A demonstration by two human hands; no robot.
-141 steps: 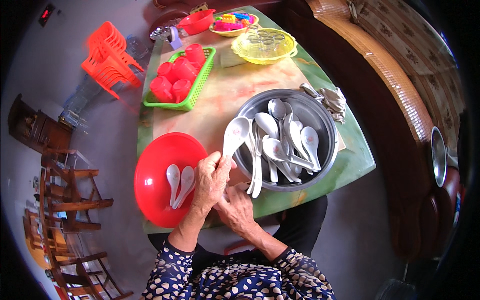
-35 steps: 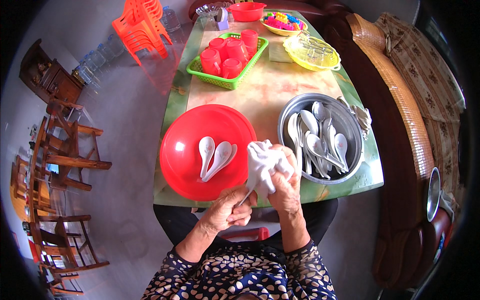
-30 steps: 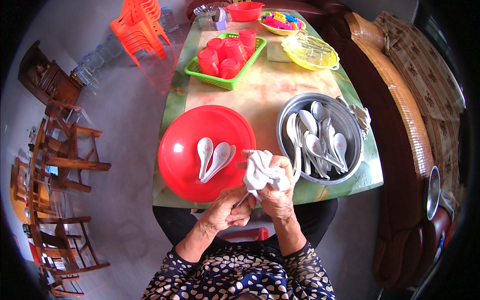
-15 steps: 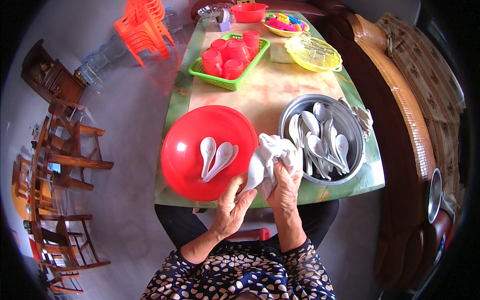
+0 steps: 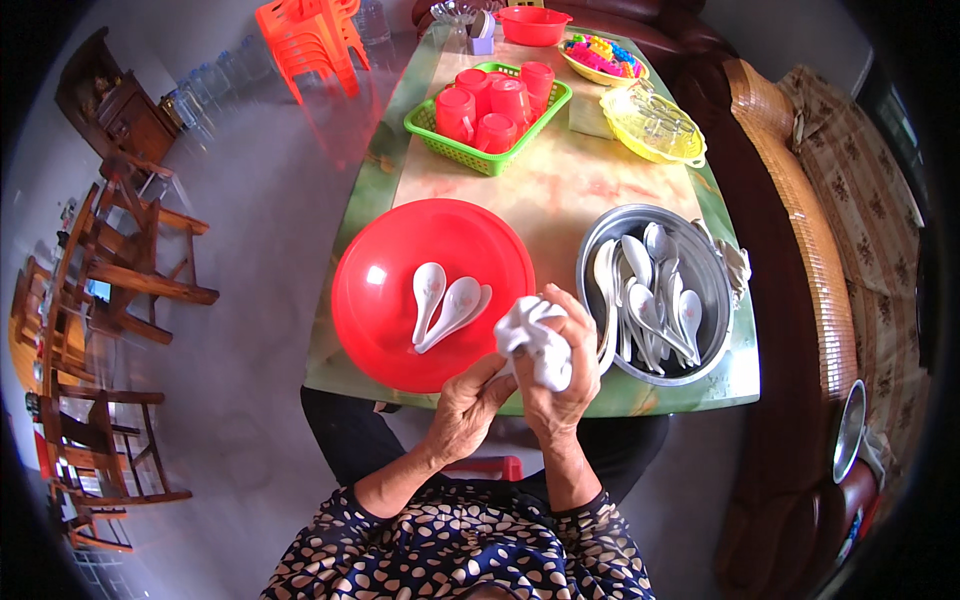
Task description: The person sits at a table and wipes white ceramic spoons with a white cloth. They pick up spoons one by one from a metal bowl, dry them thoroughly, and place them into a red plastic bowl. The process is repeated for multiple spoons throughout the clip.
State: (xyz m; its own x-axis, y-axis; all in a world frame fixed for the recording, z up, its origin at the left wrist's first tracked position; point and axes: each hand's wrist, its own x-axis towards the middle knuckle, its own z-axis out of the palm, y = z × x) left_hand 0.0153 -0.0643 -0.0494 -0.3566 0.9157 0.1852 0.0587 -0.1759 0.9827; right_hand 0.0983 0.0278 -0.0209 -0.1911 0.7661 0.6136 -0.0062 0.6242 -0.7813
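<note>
At the worktop's (image 5: 560,190) near edge, the right hand (image 5: 562,385) and left hand (image 5: 468,408) both clench a bunched white cloth (image 5: 535,340), held between the red basin (image 5: 385,300) and the metal bowl (image 5: 712,290) of spoons.

Bright, even daylight, soft shadows; sharp centre, strong fisheye bending, dark vignetted rim

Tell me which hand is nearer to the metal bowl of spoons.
Right. The right hand, wrapped around the white cloth, is just beside the metal bowl's near-left rim. The left hand is farther left, at the table edge below the red plate.
</note>
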